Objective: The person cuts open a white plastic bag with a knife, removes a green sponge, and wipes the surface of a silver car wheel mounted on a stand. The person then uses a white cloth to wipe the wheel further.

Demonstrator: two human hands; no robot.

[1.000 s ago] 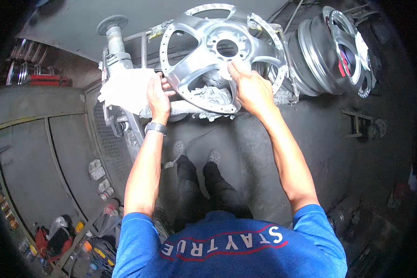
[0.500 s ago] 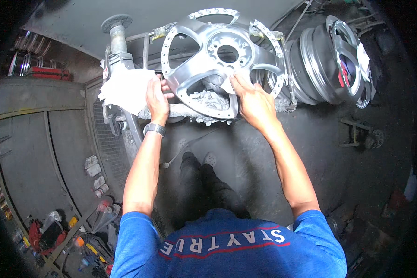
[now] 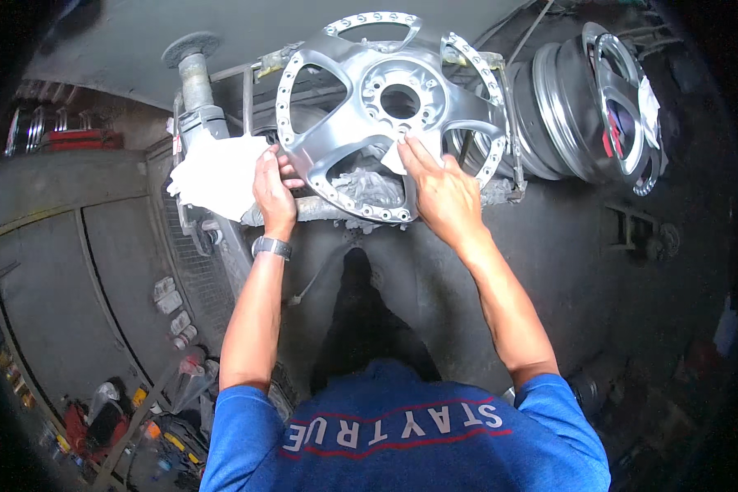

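Note:
A silver multi-spoke wheel face (image 3: 328,152) with bolt holes around its rim rests on a metal stand. My right hand (image 3: 449,201) presses a small folded white sheet (image 3: 395,159) against a spoke just below the centre hole. It could be cloth or paper. My left hand (image 3: 275,190) is at the wheel's left edge, its fingers apart and partly bent; whether they touch the rim is hard to tell. Beside that hand a larger white sheet (image 3: 217,176) lies draped over the stand's left part.
To the right stand more wheels (image 3: 562,107), a white sheet (image 3: 648,111) stuck on one. A metal post with a round plate (image 3: 191,51) rises at the left. Crumpled silvery material (image 3: 369,187) shows through the wheel's lower opening. Bags and tools (image 3: 98,418) lie at lower left.
My right hand with the small white sheet has shifted slightly left along the spoke. The whole view has shifted a little, and my feet are now mostly in shadow. My left hand keeps its place at the rim.

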